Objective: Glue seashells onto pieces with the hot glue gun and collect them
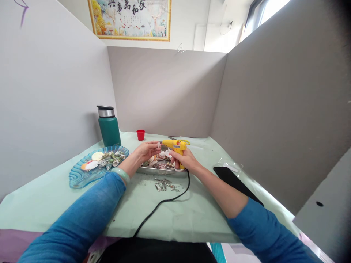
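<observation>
Right hand (184,160) grasps a yellow glue gun (175,145) above a metal tray (164,171) of shells (162,166); left hand (148,149) pinches a small pale piece (159,144) by its nozzle. Metal clips (164,185) lie just before the tray, and a black cord (160,202) trails past them to the near edge. Blue plate (79,179) and green bottle (109,131) crowd the left; grey partitions (167,91) wall three sides. Green cloth (205,215) stretches right of the cord.

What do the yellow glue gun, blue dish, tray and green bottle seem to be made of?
Glue gun: probably smooth plastic, given its bright, molded-looking body.
Dish: glass or clear plastic; see-through and glossy, fitting either.
Tray: likely bare metal, from its silvery gray sheen.
Bottle: perhaps coated metal, judging by the matte body and shiny silvery band.
</observation>
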Tool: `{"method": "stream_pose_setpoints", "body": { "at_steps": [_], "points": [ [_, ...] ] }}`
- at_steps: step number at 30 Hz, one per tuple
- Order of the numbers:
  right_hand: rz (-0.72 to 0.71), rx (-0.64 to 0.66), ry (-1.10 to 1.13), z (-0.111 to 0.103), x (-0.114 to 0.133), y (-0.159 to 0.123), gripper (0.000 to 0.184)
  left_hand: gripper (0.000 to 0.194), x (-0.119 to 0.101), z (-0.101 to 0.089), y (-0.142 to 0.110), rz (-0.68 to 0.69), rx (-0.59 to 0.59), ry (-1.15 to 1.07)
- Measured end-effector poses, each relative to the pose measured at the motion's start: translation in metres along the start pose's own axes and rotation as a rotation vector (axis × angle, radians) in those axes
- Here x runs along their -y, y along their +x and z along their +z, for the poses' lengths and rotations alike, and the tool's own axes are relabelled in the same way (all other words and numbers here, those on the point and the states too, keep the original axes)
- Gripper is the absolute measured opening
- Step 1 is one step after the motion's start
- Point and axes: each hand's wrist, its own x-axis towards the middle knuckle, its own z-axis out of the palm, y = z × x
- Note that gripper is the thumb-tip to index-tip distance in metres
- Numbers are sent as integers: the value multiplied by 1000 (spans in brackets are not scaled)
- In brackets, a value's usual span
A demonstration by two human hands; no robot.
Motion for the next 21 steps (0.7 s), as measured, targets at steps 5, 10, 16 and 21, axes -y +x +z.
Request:
{"method": "stream_pose_setpoints", "body": {
  "at_steps": [5,10,16,21],
  "points": [
    [-26,55,-57,-1,-1,0,39,17,-1,1,0,10,-53,-13],
    [-22,49,-65,-1,-1,-1,39,15,-1,0,1,23,-47,0],
    [-1,16,-42,0,4,-2,35,13,0,2,0,63,-57,45],
    [0,33,-70,1,6,-4,37,13,-1,3,-1,97,-66,48]
  ]
}}
